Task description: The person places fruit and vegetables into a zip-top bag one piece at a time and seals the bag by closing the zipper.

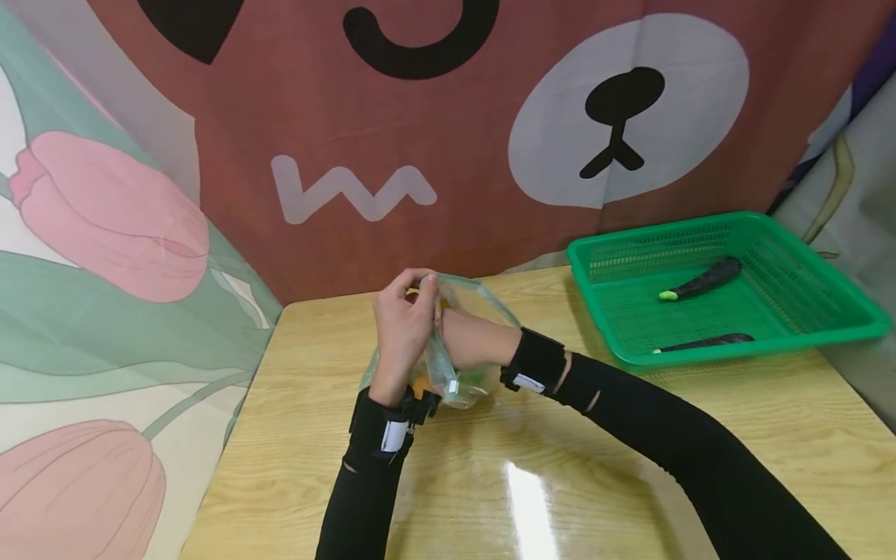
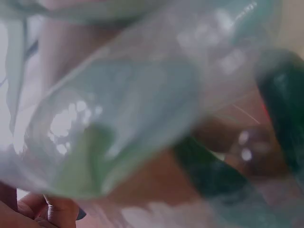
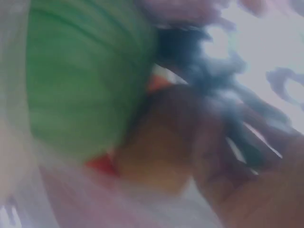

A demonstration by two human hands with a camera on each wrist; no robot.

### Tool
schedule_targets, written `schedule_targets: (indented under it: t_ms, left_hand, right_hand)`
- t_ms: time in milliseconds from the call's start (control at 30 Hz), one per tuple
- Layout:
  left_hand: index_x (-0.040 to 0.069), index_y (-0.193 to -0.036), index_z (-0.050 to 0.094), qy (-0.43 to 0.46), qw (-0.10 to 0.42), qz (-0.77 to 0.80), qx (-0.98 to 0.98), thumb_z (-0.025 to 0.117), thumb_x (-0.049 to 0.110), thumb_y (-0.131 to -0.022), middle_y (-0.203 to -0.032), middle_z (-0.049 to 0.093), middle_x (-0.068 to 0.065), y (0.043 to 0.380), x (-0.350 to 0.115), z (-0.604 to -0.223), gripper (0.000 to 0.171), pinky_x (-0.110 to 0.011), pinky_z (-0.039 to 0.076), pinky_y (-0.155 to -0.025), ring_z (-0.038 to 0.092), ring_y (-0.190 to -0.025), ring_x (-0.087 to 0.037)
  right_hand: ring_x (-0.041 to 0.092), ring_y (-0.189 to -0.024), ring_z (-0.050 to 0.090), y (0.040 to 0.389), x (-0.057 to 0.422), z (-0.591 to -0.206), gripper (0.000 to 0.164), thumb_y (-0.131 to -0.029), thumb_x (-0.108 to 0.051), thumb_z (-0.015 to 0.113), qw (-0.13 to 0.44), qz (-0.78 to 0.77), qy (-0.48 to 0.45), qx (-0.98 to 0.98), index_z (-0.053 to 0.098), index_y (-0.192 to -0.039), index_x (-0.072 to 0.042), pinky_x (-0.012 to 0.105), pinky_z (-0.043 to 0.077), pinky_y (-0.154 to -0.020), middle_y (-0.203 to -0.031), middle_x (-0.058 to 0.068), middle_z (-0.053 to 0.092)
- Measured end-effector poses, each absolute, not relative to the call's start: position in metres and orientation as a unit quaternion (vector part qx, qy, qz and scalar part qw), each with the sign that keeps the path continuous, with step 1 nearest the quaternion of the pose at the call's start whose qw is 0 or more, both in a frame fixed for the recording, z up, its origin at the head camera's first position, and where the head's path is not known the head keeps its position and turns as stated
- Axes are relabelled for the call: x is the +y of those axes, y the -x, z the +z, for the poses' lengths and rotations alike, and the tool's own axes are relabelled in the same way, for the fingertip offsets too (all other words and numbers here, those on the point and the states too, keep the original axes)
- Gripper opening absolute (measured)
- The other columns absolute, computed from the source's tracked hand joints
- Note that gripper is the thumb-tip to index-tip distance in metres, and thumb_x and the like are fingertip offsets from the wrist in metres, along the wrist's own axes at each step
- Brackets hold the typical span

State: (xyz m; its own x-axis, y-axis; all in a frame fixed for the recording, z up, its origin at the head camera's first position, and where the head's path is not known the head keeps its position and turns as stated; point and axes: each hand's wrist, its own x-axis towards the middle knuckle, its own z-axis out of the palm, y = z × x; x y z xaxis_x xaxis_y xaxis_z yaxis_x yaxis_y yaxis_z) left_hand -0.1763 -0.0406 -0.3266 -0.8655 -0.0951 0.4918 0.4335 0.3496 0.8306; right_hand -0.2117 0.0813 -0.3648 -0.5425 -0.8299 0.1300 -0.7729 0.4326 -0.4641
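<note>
A clear plastic bag (image 1: 439, 369) with a pale green rim stands upright on the table. My left hand (image 1: 406, 323) pinches its rim at the upper left. My right hand (image 1: 476, 338) reaches through the mouth, its fingers down inside. Blurred in the right wrist view are a large round green vegetable (image 3: 85, 80), an orange-brown rounded item (image 3: 152, 152) and a bit of something red (image 3: 102, 164). Dark green long pieces (image 2: 213, 173) show through the film in the left wrist view. I cannot tell whether the right fingers (image 3: 266, 194) grip the dark green piece beside them.
A green plastic basket (image 1: 605, 319) stands at the table's right back. Inside it lie two eggplants: a thicker one (image 1: 707, 278) and a thin one (image 1: 707, 342). A brown printed cloth (image 1: 462, 140) hangs behind the wooden table (image 1: 294, 443), and a flowered one (image 1: 84, 334) to the left.
</note>
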Motion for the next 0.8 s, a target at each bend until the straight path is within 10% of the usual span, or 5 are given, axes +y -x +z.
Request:
schedule_targets:
  t_ms: [133,267,800]
  left_hand:
    - [0.004,-0.094,0.070,0.112,0.231,-0.568,-0.782,0.058,0.017,-0.095,-0.078,0.061,-0.007,0.177,-0.041,-0.327,0.018,-0.025,0.039,-0.043,0.049,-0.046,-0.016]
    - [0.003,-0.094,0.069,0.120,0.226,-0.578,-0.775,0.057,0.017,-0.096,-0.075,0.058,-0.007,0.179,-0.041,-0.328,0.018,-0.026,0.040,-0.042,0.049,-0.044,-0.018]
    - [-0.006,-0.099,0.066,0.097,0.189,-0.606,-0.767,0.057,0.011,-0.096,-0.071,0.054,-0.011,0.171,-0.037,-0.316,0.020,-0.022,0.038,-0.043,0.048,-0.045,-0.014]
  right_hand:
    - [0.011,-0.071,0.051,0.200,0.096,-0.346,0.007,-0.095,-0.009,0.054,0.062,-0.219,0.470,0.853,0.061,-0.095,-0.009,0.026,0.039,-0.066,-0.079,0.001,0.055]
    - [0.013,-0.090,0.057,0.190,0.115,-0.328,0.027,-0.095,-0.016,0.057,0.032,-0.194,0.471,0.860,0.059,-0.121,-0.009,0.029,0.046,-0.076,-0.108,0.003,0.061]
    - [0.030,-0.099,0.060,0.246,0.246,-0.301,0.031,-0.095,-0.021,0.059,-0.010,-0.187,0.280,0.941,0.060,-0.121,-0.005,0.044,0.047,-0.083,-0.118,0.015,0.058]
